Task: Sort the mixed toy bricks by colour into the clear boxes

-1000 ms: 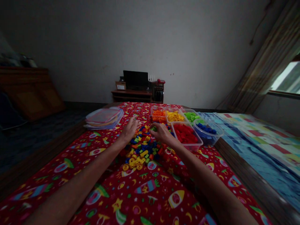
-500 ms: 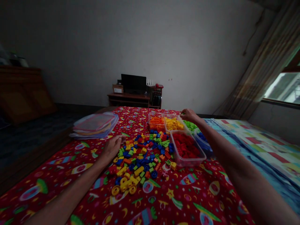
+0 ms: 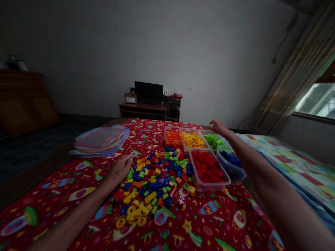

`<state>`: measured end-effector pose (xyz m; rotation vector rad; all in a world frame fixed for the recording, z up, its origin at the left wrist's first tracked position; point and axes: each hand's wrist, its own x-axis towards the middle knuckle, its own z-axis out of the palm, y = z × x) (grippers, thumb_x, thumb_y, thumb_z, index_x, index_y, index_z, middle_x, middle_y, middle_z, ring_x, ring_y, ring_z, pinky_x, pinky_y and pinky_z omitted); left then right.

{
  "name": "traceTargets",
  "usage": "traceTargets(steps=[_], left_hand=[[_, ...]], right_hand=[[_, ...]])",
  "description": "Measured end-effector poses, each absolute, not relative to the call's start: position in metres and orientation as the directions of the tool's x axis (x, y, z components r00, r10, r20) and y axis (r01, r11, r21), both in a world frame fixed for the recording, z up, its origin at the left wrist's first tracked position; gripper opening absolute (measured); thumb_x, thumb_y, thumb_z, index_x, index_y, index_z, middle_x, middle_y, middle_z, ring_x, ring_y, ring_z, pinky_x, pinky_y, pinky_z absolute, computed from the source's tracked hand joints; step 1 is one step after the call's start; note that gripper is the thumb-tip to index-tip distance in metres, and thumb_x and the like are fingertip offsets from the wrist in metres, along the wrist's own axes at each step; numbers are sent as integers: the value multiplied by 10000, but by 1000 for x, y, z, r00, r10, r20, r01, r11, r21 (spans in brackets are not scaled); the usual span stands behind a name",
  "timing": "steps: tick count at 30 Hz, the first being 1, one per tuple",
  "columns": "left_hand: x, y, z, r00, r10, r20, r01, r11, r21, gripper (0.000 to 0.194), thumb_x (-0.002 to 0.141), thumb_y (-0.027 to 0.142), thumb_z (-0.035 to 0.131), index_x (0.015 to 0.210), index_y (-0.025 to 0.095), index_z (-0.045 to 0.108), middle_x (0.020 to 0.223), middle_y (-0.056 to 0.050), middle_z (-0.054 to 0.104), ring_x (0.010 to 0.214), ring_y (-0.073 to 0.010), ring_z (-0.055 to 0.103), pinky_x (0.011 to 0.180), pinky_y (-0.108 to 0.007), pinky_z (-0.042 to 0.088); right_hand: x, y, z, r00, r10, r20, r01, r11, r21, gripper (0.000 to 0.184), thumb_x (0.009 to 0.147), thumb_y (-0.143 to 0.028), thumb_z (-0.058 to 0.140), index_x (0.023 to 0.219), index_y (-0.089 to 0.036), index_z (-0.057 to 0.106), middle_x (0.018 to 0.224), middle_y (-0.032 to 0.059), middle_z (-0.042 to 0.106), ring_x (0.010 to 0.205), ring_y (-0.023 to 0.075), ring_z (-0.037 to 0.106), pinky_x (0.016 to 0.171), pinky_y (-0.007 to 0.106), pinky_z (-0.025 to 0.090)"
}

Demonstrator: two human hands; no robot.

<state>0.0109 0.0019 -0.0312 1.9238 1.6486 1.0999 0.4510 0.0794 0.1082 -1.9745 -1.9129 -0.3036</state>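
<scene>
My right hand [image 3: 219, 127] is raised over the back edge of the clear box of green bricks [image 3: 214, 141]. Its thumb and fingers are parted, and nothing shows between them. My left hand [image 3: 122, 168] lies on the red patterned cloth [image 3: 102, 190] at the left edge of a loose pile of mixed toy building bricks [image 3: 154, 181]. Its fingers stretch toward the pile and no brick shows in them. Right of the pile stand a box of red bricks [image 3: 208, 167], a tub of blue bricks [image 3: 230, 160], a box of yellow bricks [image 3: 193, 140] and a box of orange bricks [image 3: 173, 138].
Stacked plastic lids [image 3: 101, 139] lie on the cloth at the left. A yellow wheeled piece [image 3: 133, 214] sits at the pile's near end. Beyond the cloth are a desk with a monitor [image 3: 148, 92], and a patchwork-covered surface [image 3: 290, 157] at the right.
My right hand has moved slightly right and its fingers have opened; a small green piece seen at its fingertips is gone from them. The left hand has shifted slightly left with straighter fingers.
</scene>
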Motion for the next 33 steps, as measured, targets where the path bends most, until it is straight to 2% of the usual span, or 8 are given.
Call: traceTargets(steps=[7,11,15,17,20,24,28,33], left_hand=[[11,3,-31,59,928,369,728,-293,620,369,748,364,358,853,199,671,981,-80,696,922,-234,634,876,-327,481],[13,2,-30,98,917,387,751,-323,576,381,761,346,352,872,183,678,986,-74,690,901,-219,628,863,-318,481],[15,0,-30,100,904,415,749,-343,567,377,775,314,349,896,180,681,961,-65,683,875,-205,625,842,-316,490],[16,-2,-29,107,880,462,733,-384,562,356,773,303,366,886,177,680,946,-68,677,882,-206,618,841,-323,490],[18,-5,-20,165,829,535,706,-478,522,294,765,306,425,842,179,678,910,-67,665,870,-201,604,828,-322,485],[22,-12,1,394,790,470,647,-601,469,244,765,320,489,814,185,687,859,-52,652,823,-181,599,795,-294,467],[26,-21,12,605,759,241,659,-647,384,218,702,337,601,837,204,709,827,-29,636,785,-174,584,713,-252,443],[34,-28,12,561,811,165,767,-584,265,159,666,321,648,758,199,694,794,-33,621,727,-175,554,629,-242,396]], right_hand=[[399,29,119,-57,938,343,939,167,-301,277,867,-195,474,992,-84,694,765,107,713,682,150,652,669,229,464],[357,-11,104,-219,905,366,809,378,-451,263,864,-200,459,927,-101,695,746,73,705,644,121,638,608,196,447],[313,-46,81,-376,857,353,709,511,-486,243,855,-204,471,904,-118,693,742,42,692,623,102,603,579,187,413],[296,-56,70,-396,852,343,731,519,-443,224,834,-167,485,906,-121,692,745,38,686,624,100,584,574,189,390],[283,-61,58,-385,873,298,852,461,-250,227,800,-96,465,841,-111,688,751,69,677,650,123,566,581,213,362],[274,-62,47,-259,940,221,963,268,-13,296,834,-82,398,940,-104,674,871,139,676,765,190,595,636,259,379],[264,-63,35,-238,961,141,971,235,34,340,864,-67,360,1065,-102,631,1040,164,640,902,213,601,713,273,419],[263,-62,25,-314,937,155,949,314,23,318,880,-63,367,1084,-87,610,1081,168,627,1011,208,557,858,284,416]])
